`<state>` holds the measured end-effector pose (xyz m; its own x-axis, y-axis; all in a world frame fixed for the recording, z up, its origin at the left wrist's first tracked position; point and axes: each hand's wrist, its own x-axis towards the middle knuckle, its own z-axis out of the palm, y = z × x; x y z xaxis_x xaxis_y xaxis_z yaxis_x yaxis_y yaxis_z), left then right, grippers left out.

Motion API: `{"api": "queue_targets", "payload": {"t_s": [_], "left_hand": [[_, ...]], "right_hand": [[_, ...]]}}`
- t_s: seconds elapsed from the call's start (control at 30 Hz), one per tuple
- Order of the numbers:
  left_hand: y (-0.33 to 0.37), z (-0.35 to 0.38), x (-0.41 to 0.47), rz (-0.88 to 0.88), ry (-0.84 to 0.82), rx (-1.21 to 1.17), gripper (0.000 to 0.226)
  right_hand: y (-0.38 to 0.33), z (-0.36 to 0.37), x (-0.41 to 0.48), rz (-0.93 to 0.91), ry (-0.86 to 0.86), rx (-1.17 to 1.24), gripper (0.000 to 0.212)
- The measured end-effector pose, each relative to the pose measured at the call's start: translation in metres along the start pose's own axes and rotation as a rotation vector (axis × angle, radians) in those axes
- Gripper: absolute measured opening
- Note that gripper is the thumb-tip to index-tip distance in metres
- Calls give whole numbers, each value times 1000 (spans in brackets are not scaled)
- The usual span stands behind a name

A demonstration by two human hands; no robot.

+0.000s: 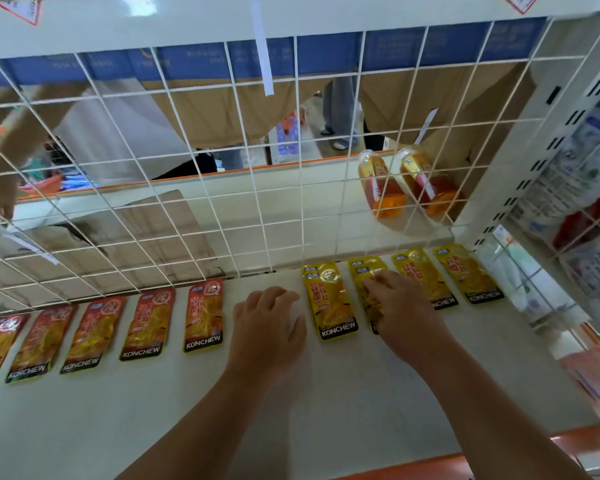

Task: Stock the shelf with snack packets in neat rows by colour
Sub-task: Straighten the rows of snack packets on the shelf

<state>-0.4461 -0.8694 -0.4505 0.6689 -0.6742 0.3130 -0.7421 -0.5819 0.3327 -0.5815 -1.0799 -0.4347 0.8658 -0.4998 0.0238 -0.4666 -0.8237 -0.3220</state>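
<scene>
A white wire grid (222, 188) closes the back of the shelf (291, 410), so nothing can go further in than its lower edge. Behind the grid lie crumpled brown paper (136, 230) and, toward its right end, two orange bottles (381, 185) with red labels. A white paper strip (262, 46) hangs down over the grid's top. To the right of the grid, packaged goods (575, 188) sit behind more wire, too blurred to name. Further behind the grid a person's legs show, indistinct. Just in front of the grid's foot, the red packets (149, 323) run in a row on the left, the leftmost cut off by the picture's edge. The yellow packets (420, 275) run on the right. The right hand (399, 306) covers most of the second yellow packet (364, 271), its fingers curled onto the packet's upper part and gripping it. Doubled blue tags suggest a second one beneath; I cannot tell for sure. The left hand (267, 320) rests on the bare shelf in the gap between the two colours, in front of the grid's middle. Its fingers are loosely bent and hold nothing. Each packet is glossy and flat, with a black KONCHEW band at the near end and a round emblem at the grid end.
</scene>
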Motion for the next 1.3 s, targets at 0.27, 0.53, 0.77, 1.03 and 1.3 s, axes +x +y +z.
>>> {"api": "queue_targets", "payload": {"t_s": [0.27,0.53,0.77,1.03,1.3], "left_hand": [[8,-14,-11,-8,16,-40,39],[18,-45,-23,-44,96,-64,39],[19,-121,-16,-46,192,-5,41],[-20,-291,-44,-7,518,13,40],[-102,-496,-167,-114,654,198,41]], "right_hand": [[1,-9,2,-75,75,-58,65],[-18,-55,-1,-48,127,33,58],[-79,-100,-11,-131,144,137,51],[-231,-161,-38,-404,306,276,41],[-459,-180,-98,-733,373,366,36]]}}
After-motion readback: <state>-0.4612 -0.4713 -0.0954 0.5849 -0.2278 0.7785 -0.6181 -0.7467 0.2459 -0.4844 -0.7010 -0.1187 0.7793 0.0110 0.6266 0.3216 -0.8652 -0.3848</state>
